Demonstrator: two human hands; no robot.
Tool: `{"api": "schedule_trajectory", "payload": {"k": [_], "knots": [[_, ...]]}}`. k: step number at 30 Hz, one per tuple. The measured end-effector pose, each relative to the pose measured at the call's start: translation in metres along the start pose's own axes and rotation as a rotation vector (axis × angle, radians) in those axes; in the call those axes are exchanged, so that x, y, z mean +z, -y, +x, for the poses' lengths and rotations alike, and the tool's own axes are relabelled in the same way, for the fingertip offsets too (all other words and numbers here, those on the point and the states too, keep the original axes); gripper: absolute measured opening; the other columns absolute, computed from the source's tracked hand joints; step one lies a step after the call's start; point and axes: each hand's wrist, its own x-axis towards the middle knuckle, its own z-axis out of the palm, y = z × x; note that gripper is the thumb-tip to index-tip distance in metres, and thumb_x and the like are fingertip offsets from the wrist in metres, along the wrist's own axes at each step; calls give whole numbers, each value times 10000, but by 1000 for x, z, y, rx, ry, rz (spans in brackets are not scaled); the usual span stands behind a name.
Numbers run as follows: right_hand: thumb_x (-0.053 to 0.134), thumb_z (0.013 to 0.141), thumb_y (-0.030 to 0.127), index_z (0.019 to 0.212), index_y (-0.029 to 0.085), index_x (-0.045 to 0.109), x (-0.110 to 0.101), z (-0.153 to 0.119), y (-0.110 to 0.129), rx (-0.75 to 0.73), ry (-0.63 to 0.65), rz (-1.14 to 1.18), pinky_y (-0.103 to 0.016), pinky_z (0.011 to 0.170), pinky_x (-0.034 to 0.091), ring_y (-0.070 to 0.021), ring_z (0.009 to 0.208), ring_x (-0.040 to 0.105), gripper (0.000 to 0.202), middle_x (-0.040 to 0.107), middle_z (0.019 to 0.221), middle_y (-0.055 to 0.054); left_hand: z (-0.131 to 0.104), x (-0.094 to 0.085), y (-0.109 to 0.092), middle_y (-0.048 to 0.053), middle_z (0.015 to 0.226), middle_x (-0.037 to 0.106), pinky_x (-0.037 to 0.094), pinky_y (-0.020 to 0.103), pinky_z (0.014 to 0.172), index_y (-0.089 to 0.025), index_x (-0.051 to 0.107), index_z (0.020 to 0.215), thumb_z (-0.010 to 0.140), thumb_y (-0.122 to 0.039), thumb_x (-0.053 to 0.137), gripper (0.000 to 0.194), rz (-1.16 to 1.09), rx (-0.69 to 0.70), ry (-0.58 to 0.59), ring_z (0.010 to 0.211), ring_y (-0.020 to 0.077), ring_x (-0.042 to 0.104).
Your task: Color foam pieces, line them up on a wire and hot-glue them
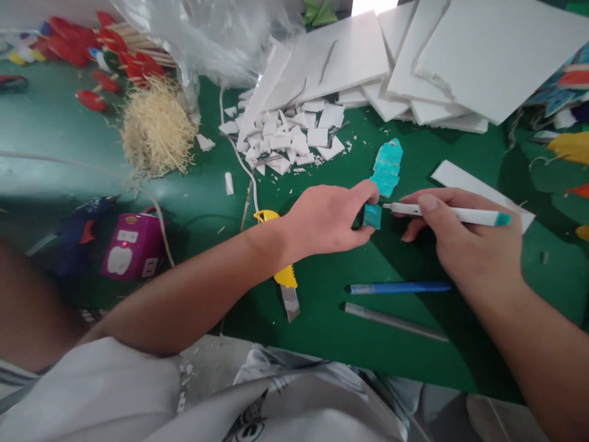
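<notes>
My left hand (324, 215) pinches a small teal-coloured square piece (372, 217) between thumb and fingers, just above the green table. In my right hand (481, 252) is a white marker (478, 216) with a teal end, its tip pointing left and close to the square's edge; whether it touches, I cannot tell. Several teal pieces (387, 167) lie in a row just beyond the left fingers. Under my left forearm a yellow utility knife (286, 276) lies partly hidden, blade out. A blue pen (400, 287) and a grey pen (396, 321) rest nearer to me.
White foam scraps (292, 138) are heaped beyond my left hand, with stacked foam sheets (497, 55) behind. A foam strip (473, 184) lies beyond my right hand. To the left are a shredded straw bundle (159, 129), a magenta power adapter (135, 245) and a white cable (161, 224).
</notes>
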Motion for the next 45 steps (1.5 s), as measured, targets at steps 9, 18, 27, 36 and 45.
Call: {"api": "schedule_trajectory", "payload": {"k": [9, 18, 27, 36, 45], "knots": [[694, 927, 384, 783, 258, 803, -1, 1, -4, -44, 40, -40, -312, 525, 518, -178, 527, 651, 220, 685, 567, -1, -1, 1, 0, -71, 707, 636, 330, 254, 576, -254, 614, 1239, 921, -393, 650, 349, 16, 0, -11, 662, 149, 652], [673, 928, 364, 698, 262, 778, -2, 0, -3, -10, 74, -44, -301, 503, 494, -168, 493, 634, 272, 679, 540, 0, -1, 1, 0, -66, 704, 636, 330, 260, 577, -255, 627, 1242, 916, -381, 657, 351, 14, 2, -23, 663, 157, 652], [726, 902, 392, 813, 259, 817, 2, 0, -4, -27, -5, -26, -313, 513, 520, -179, 526, 646, 184, 691, 580, -1, 0, 1, 0, -63, 725, 637, 320, 255, 575, -246, 619, 1242, 930, -411, 637, 353, 8, -1, -3, 644, 147, 616], [705, 895, 407, 817, 259, 796, 0, -1, 8, 59, 26, -10, -341, 570, 536, -183, 535, 638, 191, 678, 570, 3, -5, -5, 1, -48, 769, 639, 359, 248, 591, -213, 559, 1287, 931, -378, 673, 409, -68, 9, 7, 642, 141, 615], [723, 888, 445, 871, 238, 800, -2, 1, 8, 36, 61, -13, -308, 563, 526, -158, 544, 646, 221, 710, 606, -4, -4, -4, 3, -35, 792, 672, 359, 259, 600, -215, 569, 1287, 922, -340, 635, 391, -54, -10, 23, 645, 150, 620]]}}
